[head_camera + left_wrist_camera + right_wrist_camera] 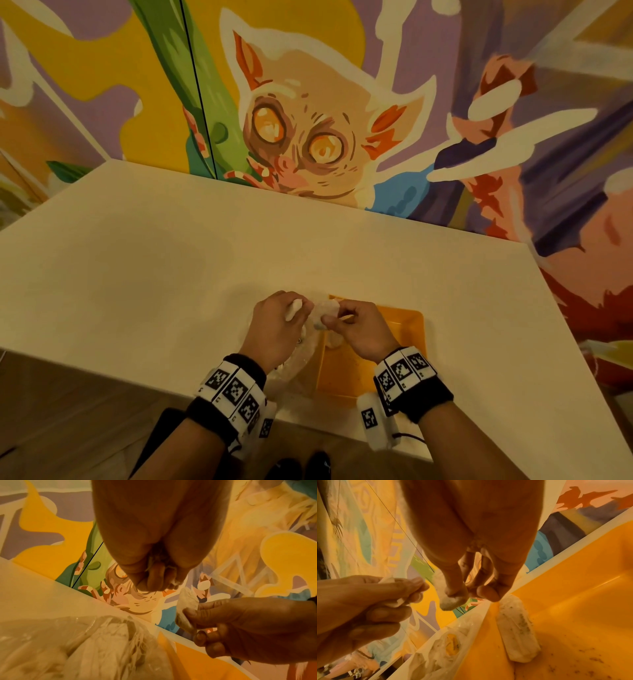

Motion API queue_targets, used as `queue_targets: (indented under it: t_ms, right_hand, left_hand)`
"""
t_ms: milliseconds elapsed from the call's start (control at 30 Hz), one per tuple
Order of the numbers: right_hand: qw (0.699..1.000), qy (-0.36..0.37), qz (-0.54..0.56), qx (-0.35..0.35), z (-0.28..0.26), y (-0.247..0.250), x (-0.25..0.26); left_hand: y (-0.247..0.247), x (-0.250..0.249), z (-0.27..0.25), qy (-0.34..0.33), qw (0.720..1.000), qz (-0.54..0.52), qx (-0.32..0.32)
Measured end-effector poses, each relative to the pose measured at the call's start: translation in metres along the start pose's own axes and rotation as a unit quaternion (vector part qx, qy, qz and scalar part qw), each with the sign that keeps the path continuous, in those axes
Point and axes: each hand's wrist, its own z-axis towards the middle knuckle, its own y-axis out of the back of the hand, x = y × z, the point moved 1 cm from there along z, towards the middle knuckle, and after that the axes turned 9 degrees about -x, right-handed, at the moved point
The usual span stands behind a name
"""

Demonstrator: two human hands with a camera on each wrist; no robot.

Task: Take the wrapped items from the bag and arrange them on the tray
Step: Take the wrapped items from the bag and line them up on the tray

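head cam: both hands up over the tray's [404, 329] left edge. left hand [281, 322] is curled round a white roll [294, 309], right hand [356, 329] pinches another roll [323, 313].

left wrist: bag [82, 646] lies on the table [34, 592] w/ more rolls inside, touching the tray.

right wrist: one roll [516, 628] already lies on the tray. imo set the right one down parallel, just beside it, low b4 letting go so it doesn't tumble.
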Motion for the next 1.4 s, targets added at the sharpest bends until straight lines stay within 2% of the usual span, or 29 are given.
queue_targets:
  t_ms: [200,367,533,767,1067,1400]
  right_hand:
    - [0.992,-0.065,-0.105,-0.027,0.004,0.020,-0.018]
    - [0.971,-0.163,-0.171,0.030,0.003,0.020,-0.023]
    - [0.954,-0.204,-0.207,0.071,0.006,0.010,-0.024]
    - [0.925,-0.203,-0.314,0.072,0.017,-0.006,-0.015]
    - [0.907,-0.239,-0.344,0.053,0.023,-0.010,-0.005]
    - [0.907,-0.249,-0.332,0.069,0.026,-0.015,-0.003]
  left_hand:
    - [-0.009,0.004,-0.014,0.033,0.993,0.064,0.096]
    - [-0.023,0.005,-0.030,0.055,0.976,0.106,0.181]
    - [-0.031,0.007,-0.036,0.016,0.965,0.122,0.232]
    - [-0.034,0.008,-0.036,0.003,0.962,0.135,0.238]
    - [-0.037,0.010,-0.037,0.022,0.963,0.117,0.240]
    - [-0.038,0.012,-0.036,0.038,0.961,0.116,0.247]
